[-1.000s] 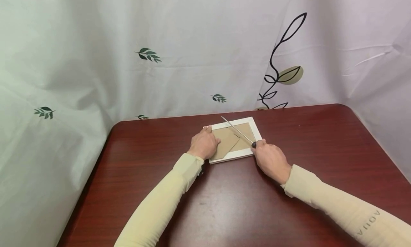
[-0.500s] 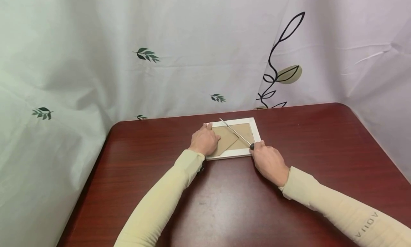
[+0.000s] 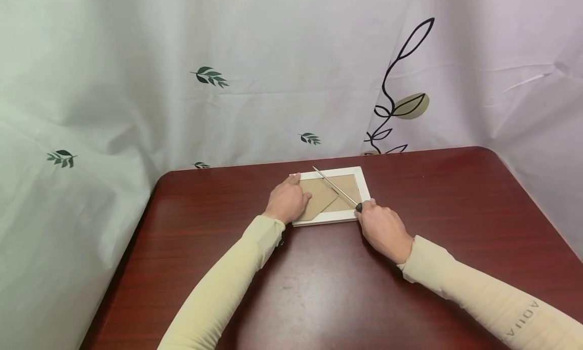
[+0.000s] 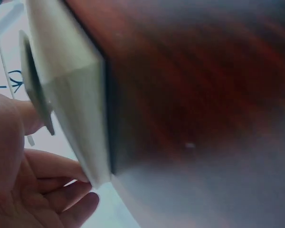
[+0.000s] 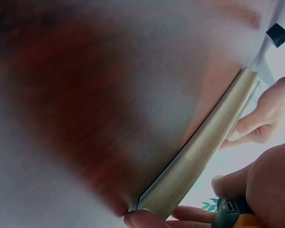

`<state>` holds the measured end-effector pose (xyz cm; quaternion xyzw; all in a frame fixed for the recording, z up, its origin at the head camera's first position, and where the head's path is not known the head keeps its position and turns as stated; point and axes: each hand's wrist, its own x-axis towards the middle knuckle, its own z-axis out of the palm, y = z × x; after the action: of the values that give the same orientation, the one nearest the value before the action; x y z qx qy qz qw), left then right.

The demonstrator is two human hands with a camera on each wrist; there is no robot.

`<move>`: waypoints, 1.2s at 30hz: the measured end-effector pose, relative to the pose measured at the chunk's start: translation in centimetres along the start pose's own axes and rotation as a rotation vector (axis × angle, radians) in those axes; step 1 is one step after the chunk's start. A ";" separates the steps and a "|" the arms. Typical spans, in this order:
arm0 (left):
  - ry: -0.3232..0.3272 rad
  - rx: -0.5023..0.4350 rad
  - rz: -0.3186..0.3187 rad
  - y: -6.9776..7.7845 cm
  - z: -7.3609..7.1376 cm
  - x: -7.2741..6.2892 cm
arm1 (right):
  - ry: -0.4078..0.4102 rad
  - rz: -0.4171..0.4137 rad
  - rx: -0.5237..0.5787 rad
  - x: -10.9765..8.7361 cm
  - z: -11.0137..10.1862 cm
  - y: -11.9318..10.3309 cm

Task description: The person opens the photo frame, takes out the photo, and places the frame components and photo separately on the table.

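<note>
A white-bordered picture frame lies back up near the table's far edge. Its tan backing board carries an easel stand flap. My left hand rests on the frame's left end, the thumb over the flap and the fingertips at the far-left corner. My right hand grips a screwdriver by its black and orange handle. The long metal shaft slants across the frame to its far edge. Right fingertips touch the frame's near-right corner. What the shaft's tip touches cannot be made out.
The dark red wooden table extends in front of the frame and to both sides. Behind it hangs a pale curtain with leaf prints, close to the table's far edge.
The frame has turned slightly, its near-left corner shifting away from me. The screwdriver and right hand have moved only a little. My left hand stays on the frame's left end.
</note>
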<state>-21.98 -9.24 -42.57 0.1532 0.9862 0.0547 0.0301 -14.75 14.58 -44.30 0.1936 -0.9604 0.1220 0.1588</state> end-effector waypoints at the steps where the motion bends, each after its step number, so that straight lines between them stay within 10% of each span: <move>1: 0.017 -0.019 -0.001 -0.1 0.1 0.0 | -0.001 0.003 0.004 -0.1 0.0 0.1; 8: 0.057 -0.122 0.018 -1.1 0.5 0.0 | -0.019 0.010 0.038 0.0 -0.3 0.3; 24: -0.127 -0.092 0.106 -0.6 -0.4 0.5 | -0.009 0.076 0.095 -1.1 -1.6 1.1; 36: -0.184 -0.048 0.127 0.3 -0.4 1.5 | -0.438 0.296 0.498 -0.7 -3.0 0.7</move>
<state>-23.33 -8.55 -42.16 0.2192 0.9660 0.0658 0.1206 -13.65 16.33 -41.88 0.1069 -0.9300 0.3297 -0.1220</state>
